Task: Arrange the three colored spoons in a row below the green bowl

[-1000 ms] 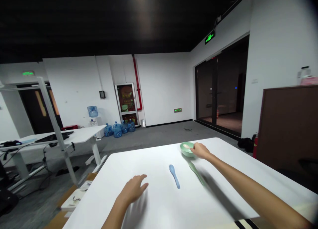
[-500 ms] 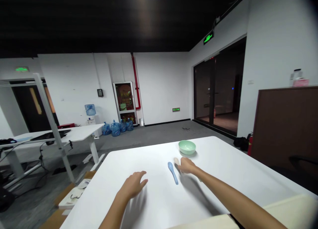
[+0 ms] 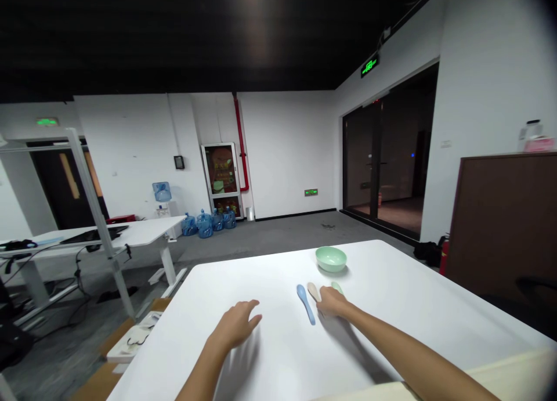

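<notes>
My right hand (image 3: pixel 333 303) rests on the white table (image 3: pixel 270 285), closed over the handle of a beige spoon (image 3: pixel 312 291) whose bowl points away from me. A blue spoon (image 3: pixel 306 303) lies just left of it. The tip of a green spoon (image 3: pixel 336 286) shows just beyond my right hand. A mint green bowl (image 3: pixel 331 258) stands farther back. My left hand (image 3: pixel 235 324) lies flat on the table to the left, fingers spread, holding nothing.
A brown cabinet (image 3: pixel 500 215) stands at the right. Another white desk (image 3: pixel 108 235) with cables is at the left, with a cardboard box (image 3: pixel 126 343) on the floor beside my table. Blue water bottles (image 3: pixel 206 222) line the far wall.
My right hand took the beige spoon out of the green bowl, drew back toward me and set it down between the blue and green spoons. My left hand stayed put.
</notes>
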Available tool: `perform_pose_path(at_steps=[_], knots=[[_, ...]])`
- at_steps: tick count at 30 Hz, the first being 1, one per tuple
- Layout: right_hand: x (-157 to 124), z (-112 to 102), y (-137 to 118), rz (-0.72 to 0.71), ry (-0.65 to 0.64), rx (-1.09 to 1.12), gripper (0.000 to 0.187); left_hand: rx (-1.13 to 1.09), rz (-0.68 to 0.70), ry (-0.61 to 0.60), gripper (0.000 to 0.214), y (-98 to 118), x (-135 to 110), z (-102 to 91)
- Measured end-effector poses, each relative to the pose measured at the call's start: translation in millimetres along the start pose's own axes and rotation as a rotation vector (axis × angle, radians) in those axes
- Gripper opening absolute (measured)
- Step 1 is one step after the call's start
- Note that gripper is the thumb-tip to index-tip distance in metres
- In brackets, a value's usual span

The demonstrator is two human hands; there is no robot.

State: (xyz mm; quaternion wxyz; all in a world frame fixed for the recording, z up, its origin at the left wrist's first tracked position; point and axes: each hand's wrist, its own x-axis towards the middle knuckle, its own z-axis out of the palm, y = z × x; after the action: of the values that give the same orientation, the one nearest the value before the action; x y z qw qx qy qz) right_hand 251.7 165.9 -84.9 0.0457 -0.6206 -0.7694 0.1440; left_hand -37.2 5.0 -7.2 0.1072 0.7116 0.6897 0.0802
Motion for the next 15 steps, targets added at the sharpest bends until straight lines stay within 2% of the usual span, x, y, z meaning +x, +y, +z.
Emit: perform_pose_path(at_steps=[4,9,15], knots=[[-0.9,-2.7,-1.3,-0.013,0.0,-0.032,0.028,0.003,0.002,-0.001,0.054,0.3,-0.2,-0.3],[-4.0,-13.0,-14.5,-0.068,0.097,-0.057,0.028,-0.001,-0.004,0.004,0.053,0.9,-0.1,-0.9],[-0.7,-8.6,-38.6,-0.105,0.038,-0.061,0.03,-0.004,0.004,0.002,0.054,0.6,1.4,-1.2]])
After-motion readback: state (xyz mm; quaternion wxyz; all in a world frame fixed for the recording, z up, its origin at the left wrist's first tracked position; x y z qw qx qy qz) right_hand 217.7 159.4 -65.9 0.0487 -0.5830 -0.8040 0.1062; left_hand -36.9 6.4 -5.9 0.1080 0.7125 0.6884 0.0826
